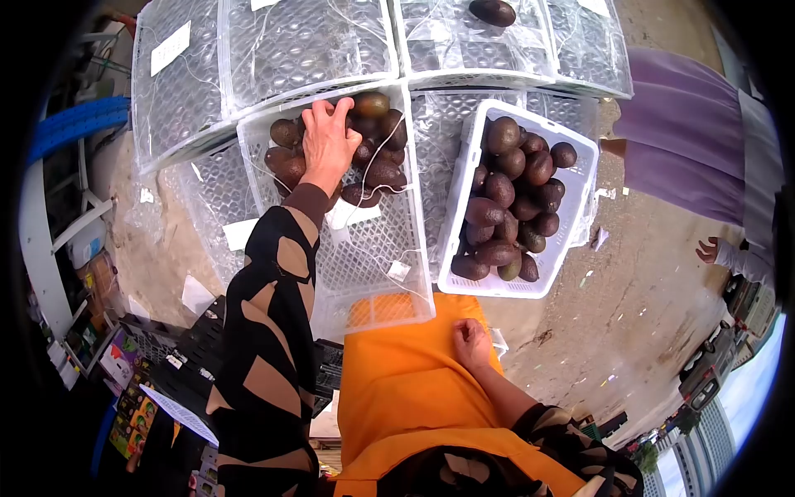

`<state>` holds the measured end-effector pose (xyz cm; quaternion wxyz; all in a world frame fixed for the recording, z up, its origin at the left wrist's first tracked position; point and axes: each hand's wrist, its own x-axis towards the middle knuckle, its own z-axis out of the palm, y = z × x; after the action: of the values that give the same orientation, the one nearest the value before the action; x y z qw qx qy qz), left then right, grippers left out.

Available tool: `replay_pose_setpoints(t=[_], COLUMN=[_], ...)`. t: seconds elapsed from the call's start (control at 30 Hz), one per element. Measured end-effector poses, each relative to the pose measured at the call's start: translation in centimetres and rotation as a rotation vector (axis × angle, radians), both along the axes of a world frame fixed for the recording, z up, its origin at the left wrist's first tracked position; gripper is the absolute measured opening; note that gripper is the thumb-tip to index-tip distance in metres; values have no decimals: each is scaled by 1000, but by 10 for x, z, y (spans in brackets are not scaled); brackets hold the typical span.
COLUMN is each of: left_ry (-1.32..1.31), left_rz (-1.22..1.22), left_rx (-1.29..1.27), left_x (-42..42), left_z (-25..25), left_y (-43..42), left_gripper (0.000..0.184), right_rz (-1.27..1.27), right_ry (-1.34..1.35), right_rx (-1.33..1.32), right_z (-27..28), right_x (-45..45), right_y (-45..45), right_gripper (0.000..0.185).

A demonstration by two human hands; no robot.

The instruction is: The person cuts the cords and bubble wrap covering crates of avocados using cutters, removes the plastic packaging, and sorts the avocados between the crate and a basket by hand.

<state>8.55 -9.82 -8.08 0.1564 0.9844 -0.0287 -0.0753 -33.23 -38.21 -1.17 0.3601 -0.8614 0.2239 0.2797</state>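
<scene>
My left hand [325, 142] reaches into a clear plastic crate [364, 286] among dark avocados [386, 173]. Its fingers are bent and closed over an avocado that the hand mostly hides. A greener avocado [371, 104] lies beside the index fingertip. On the orange apron [397, 373] over my lap rests my right hand [472, 341], fingers curled in, with nothing visible in it. To the right of the clear crate stands a white plastic basket [566, 236], filled with more dark avocados [499, 190].
Large clear crates [306, 41] lined with bubble wrap stand along the far side, one with a single avocado [492, 12] on it. Loose white strings cross the near crate. At right are a person's purple garment [683, 137] and a hand [707, 250]. A black crate [195, 352] sits at left.
</scene>
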Motion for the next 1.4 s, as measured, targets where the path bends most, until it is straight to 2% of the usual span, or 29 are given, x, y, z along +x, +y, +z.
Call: replay_pose_setpoints(t=[0.07,0.1,0.17,0.23,0.37,0.43,0.5,0.6,0.67,0.73,0.8,0.83,0.9,0.97,1.0,1.07,1.1,1.17,1.23,1.33,1.4], left_ry=[55,54,158,81,-196,-59,-166,-144,-53,220,427,542,255,276,316,286,222,-108,-255,-341,-240], left_rz=[-63,-151,-186,-153,130,584,691,871,617,487,374,348,263,388,567,727,709,439,321,447,549], left_rx=[158,289,310,228,-329,-891,-934,-1436,-1403,-1439,-1513,-1403,-1312,-1283,-1177,-818,-572,-261,-134,38,80], left_x=[8,9,19,14,-15,-32,-55,-91,-114,-135,-167,-177,-196,-230,-255,-289,-296,-245,-191,-113,-116], left_z=[22,14,0,-11,-25,-26,-5,40,69,98,88,91,91,80,68,29,12,13,-7,-15,-21], left_y=[-27,-33,-43,-38,-2,19,29,7,-23,-80,-142,-166,-192,-165,-141,-80,-52,-24,3,19,17], left_gripper=[69,70,66,58,48,41,38,39,39,40,46,42,33,26,25,30,37,54,72,84,82], right_rz=[-15,-27,-45,-48,3,12,-14,24,53,72,59,49,52,-33,14,103,138,213,353,406,564], right_ry=[59,99,120,114,19,1,47,-16,-52,-33,19,42,-26,-5,-92,-274,-317,-396,-524,-748,-683], right_rx=[-5,-4,-6,-2,-33,-35,-12,-8,-26,-30,-17,-18,-8,35,73,152,245,421,382,291,355], right_z=[5,12,11,14,10,9,13,7,2,3,5,5,5,9,16,39,45,60,67,41,-14], right_x=[-2,5,17,14,7,7,10,7,6,6,11,14,12,13,19,46,59,90,156,301,379], right_y=[5,8,11,11,6,4,3,-1,-7,-8,-7,-7,-8,-6,-3,11,26,63,99,155,189], right_gripper=[8,8,8,8,6,6,6,6,6,6,5,5,6,8,10,15,16,20,22,24,22])
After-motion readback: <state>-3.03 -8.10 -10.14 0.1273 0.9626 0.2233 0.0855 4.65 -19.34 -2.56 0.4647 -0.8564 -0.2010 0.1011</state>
